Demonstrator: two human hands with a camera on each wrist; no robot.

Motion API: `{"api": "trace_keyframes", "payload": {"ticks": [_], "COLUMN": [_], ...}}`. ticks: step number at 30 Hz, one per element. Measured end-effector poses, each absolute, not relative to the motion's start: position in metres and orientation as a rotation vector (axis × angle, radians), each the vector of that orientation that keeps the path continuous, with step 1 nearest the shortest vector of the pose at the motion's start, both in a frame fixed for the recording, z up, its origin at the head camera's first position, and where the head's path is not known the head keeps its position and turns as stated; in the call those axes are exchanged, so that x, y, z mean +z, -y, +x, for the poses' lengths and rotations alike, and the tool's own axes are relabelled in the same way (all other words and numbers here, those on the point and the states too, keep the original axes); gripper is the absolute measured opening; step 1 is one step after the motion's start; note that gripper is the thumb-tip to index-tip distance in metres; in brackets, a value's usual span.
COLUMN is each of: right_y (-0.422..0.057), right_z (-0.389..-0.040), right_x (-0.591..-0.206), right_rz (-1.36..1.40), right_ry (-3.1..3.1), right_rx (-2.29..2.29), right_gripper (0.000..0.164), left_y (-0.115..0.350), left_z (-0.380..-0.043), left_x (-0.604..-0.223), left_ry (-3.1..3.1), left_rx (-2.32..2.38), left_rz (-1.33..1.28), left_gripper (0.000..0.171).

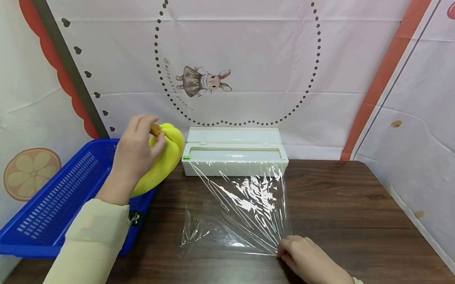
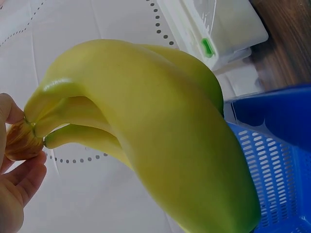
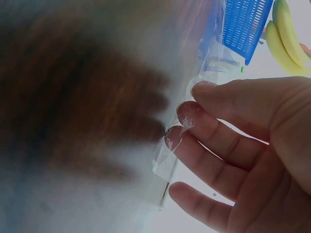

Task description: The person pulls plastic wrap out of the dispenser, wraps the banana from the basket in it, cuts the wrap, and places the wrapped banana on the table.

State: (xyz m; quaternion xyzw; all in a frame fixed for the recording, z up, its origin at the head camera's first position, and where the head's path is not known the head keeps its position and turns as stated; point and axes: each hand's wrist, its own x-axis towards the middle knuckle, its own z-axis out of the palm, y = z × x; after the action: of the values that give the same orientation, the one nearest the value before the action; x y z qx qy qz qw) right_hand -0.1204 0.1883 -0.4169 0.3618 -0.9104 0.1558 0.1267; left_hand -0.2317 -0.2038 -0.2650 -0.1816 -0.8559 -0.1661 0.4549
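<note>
My left hand pinches the brown stem of a yellow banana bunch, held up over the right rim of a blue basket. In the left wrist view the bananas hang from thumb and fingertips, green-tinged at the ends. My right hand pinches a corner of clear plastic wrap low over the table. The wrap stretches from a white wrap dispenser with its lid raised. In the right wrist view, thumb and fingertips grip the film's edge.
The basket stands on the left of the dark wooden table. A printed cloth wall rises right behind the dispenser. Crumpled film lies at the wrap's left side, on the tabletop.
</note>
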Motion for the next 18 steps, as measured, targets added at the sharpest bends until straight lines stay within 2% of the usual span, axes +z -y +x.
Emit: {"api": "trace_keyframes", "payload": {"ticks": [18], "right_y": [-0.189], "right_z": [-0.121], "right_x": [-0.418], "right_rz": [1.074], "right_ry": [2.661], "right_rx": [0.458], "right_gripper": [0.021], "left_y": [0.185], "left_z": [-0.232], "left_x": [-0.266], "left_ry": [2.054], "left_rx": [-0.435], "left_rz": [-0.545], "left_gripper": [0.032]}}
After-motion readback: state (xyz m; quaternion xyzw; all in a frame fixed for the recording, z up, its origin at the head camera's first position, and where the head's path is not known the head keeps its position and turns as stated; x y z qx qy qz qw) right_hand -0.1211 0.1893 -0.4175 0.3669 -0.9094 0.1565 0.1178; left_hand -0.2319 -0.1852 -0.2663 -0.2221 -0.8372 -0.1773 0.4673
